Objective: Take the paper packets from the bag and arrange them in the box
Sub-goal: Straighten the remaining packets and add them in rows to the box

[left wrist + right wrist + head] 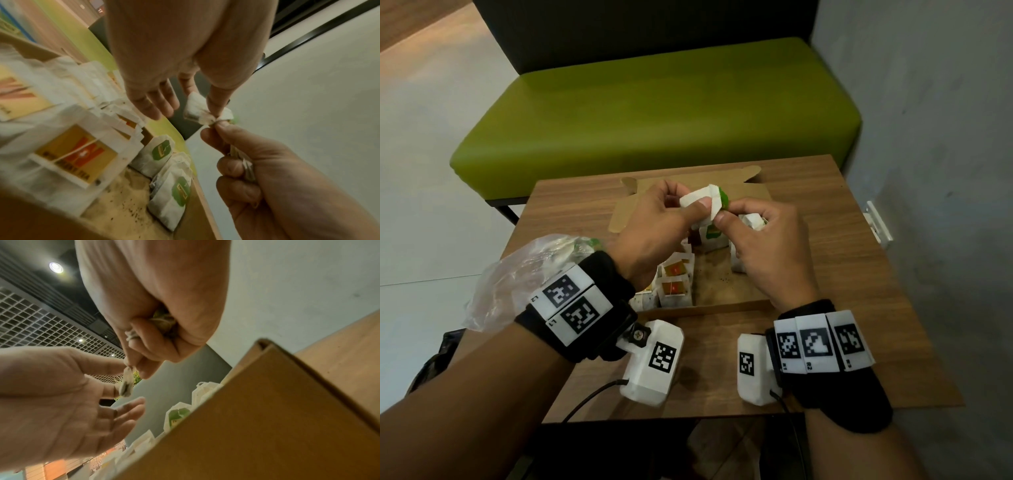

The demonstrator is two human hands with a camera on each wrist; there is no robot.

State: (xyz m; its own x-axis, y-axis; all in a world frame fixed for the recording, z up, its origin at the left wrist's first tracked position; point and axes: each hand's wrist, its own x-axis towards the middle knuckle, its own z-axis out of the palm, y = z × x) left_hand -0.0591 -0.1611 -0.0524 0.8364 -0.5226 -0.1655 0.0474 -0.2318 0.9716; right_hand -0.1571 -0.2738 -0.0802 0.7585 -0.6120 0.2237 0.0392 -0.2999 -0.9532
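Nearest me, both wrists hover above the table. My left hand and right hand each pinch one white paper packet, held above the open box. Below them, packets stand in rows. Left of my left hand lies the plastic bag.
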